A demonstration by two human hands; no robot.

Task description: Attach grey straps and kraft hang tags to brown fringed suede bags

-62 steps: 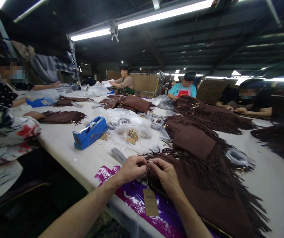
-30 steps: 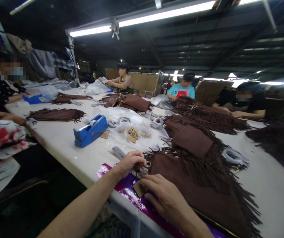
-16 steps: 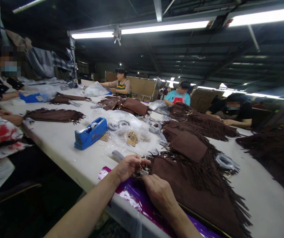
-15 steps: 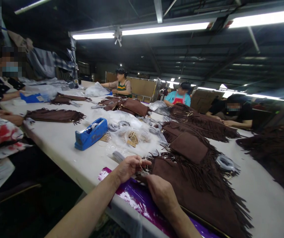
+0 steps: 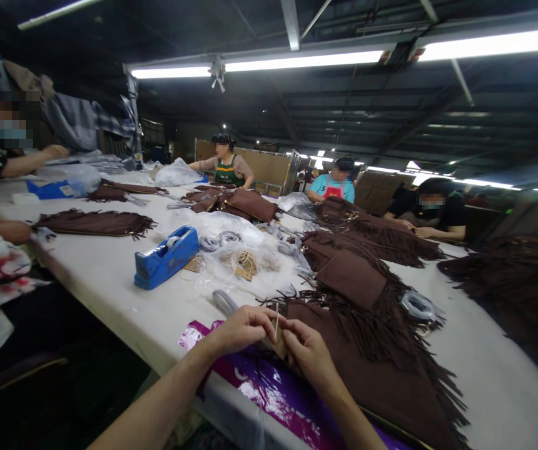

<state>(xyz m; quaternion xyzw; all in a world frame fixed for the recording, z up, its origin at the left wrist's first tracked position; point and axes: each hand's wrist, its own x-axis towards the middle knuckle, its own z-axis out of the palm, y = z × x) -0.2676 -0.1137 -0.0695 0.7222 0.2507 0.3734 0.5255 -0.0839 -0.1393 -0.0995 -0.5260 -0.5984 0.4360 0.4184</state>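
My left hand (image 5: 246, 327) pinches a thin pale string (image 5: 276, 322) at the front edge of the table. Right beside it, my right hand (image 5: 307, 351) has its fingers closed on a small brown tag (image 5: 278, 345). Both hands are over the left end of a dark brown fringed bag (image 5: 372, 369), which has a gold zipper along its near edge. Beneath the hands and bag lies a shiny purple plastic sheet (image 5: 264, 390). A plastic bag with more tags and strings (image 5: 246, 262) is just beyond the hands.
A blue tape dispenser (image 5: 166, 257) stands left of the plastic bags on the white table (image 5: 109, 300). More fringed bags (image 5: 351, 278) and a wrapped coiled strap (image 5: 418, 307) lie to the right. Several people sit or stand around the table; a person's arm (image 5: 1, 228) rests at the left edge.
My hands have come closer together, and the brown tag now shows between them. At the far left, a person's arm has reached out over the table. The view has shifted slightly.
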